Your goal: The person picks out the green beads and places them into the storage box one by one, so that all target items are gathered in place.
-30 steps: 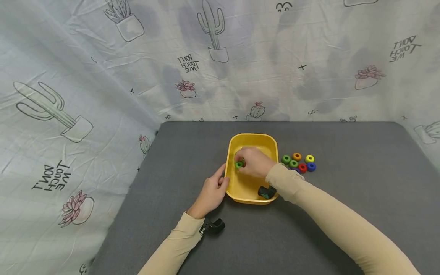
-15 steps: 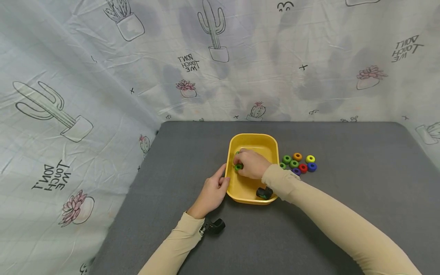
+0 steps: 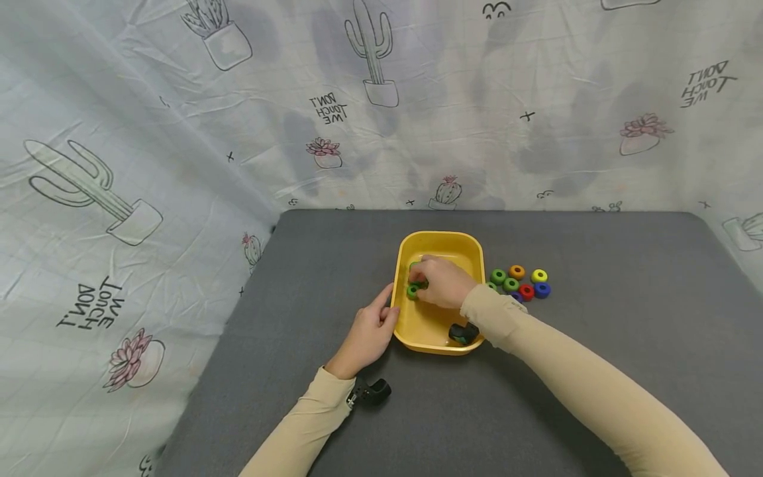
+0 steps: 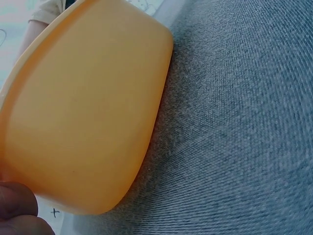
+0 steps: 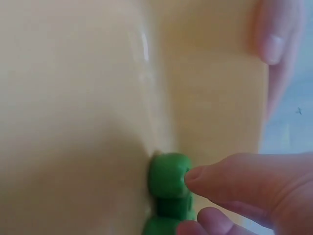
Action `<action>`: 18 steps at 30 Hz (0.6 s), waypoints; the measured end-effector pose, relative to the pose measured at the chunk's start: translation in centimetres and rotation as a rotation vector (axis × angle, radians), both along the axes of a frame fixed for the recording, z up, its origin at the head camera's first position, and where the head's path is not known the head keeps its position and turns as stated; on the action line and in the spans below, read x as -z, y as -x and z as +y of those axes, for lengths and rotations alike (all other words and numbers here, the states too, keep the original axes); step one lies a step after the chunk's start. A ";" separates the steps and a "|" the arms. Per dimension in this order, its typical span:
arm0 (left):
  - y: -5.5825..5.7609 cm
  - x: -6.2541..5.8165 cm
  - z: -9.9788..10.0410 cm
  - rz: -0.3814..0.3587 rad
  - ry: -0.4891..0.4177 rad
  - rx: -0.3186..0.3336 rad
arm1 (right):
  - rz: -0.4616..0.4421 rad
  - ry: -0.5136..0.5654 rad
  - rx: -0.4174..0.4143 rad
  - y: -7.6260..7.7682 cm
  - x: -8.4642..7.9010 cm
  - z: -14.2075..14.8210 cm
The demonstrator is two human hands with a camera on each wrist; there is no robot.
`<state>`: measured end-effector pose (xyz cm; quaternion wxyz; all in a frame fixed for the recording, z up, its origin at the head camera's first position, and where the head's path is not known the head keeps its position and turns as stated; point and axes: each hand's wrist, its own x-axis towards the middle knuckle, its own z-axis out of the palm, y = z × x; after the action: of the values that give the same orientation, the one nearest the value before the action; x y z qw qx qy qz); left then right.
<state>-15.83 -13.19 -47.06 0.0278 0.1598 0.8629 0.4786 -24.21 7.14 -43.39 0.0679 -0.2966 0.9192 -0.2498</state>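
A yellow plastic tray (image 3: 411, 328) stands on the dark cloth. My left hand (image 3: 365, 334) grips its left wall; the right wrist view has one left fingertip (image 5: 274, 46) over the inner side, and outside the wall (image 4: 98, 107) curled fingers (image 4: 17, 200) show in the left wrist view. My right hand (image 3: 442, 281) reaches into the tray, with its thumb against a green ring-shaped bead (image 5: 168, 176) and the other fingers curled close by. More green beads (image 5: 161, 227) lie lined up along the wall, partly hidden by the fingers.
Right of the tray lies a cluster of ring-shaped beads: several green, an orange bead (image 3: 516, 272), a yellow bead (image 3: 539, 275), a red bead (image 3: 526, 291) and a blue bead (image 3: 542, 289). A patterned curtain (image 3: 477, 132) hangs behind the table (image 3: 620, 298).
The green bead has come down slightly beside the tray's left wall, and the right fingers have shifted a little up and right from it. The left hand has stayed put.
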 end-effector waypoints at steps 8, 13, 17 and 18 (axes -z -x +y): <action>0.0 0.0 0.1 -0.026 0.004 -0.014 | -0.006 0.066 0.028 -0.4 -1.7 2.0; 0.0 0.1 0.1 -0.023 0.003 -0.016 | 0.005 0.115 0.058 -0.7 -3.1 3.5; 0.0 0.2 0.1 -0.016 0.003 -0.017 | 0.015 0.135 0.106 -1.1 -4.4 4.7; 0.0 0.1 0.1 -0.018 0.001 -0.016 | 0.018 0.142 0.115 -1.3 -4.6 5.1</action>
<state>-15.80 -13.05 -47.21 0.0316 0.1486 0.8642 0.4797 -22.93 12.20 -38.81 0.0241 -0.2494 0.9154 -0.3150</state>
